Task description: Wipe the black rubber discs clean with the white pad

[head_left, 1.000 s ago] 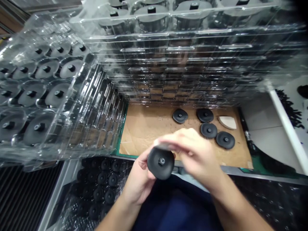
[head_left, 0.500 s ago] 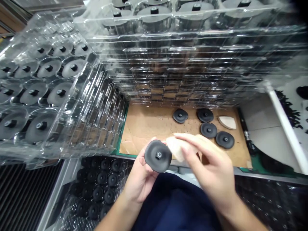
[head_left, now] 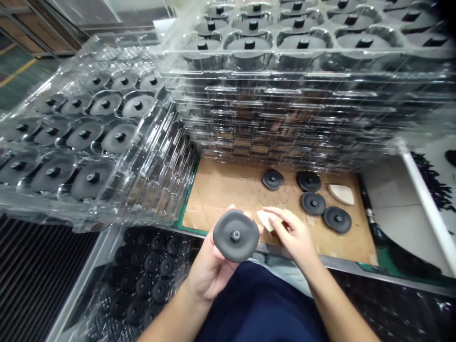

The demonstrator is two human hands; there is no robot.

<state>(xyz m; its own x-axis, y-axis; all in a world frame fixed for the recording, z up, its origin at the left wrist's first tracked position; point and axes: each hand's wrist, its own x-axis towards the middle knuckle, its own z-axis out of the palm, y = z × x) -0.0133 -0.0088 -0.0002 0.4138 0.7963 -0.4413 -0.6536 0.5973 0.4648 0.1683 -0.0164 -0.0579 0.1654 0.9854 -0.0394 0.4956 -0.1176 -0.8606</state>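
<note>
My left hand [head_left: 210,270] grips a round black disc [head_left: 235,236] with a small hub in its middle, held face up in front of me. My right hand [head_left: 294,235] pinches a small pale wedge-shaped pad [head_left: 265,219] just right of the disc, over the front edge of the cardboard sheet [head_left: 221,190]. Several more black discs [head_left: 313,203] lie loose on the cardboard to the right, beside a second pale pad [head_left: 342,194].
Tall stacks of clear plastic trays [head_left: 285,95] filled with black discs stand behind the cardboard, with another stack [head_left: 81,142] at the left. A lower tray of smaller black discs [head_left: 146,275] sits below left. A white rail [head_left: 423,199] runs along the right.
My right hand drew back from over the disc to its right side, with the pale pad now showing in its fingers. The view tilted up, showing more of the tray tops.
</note>
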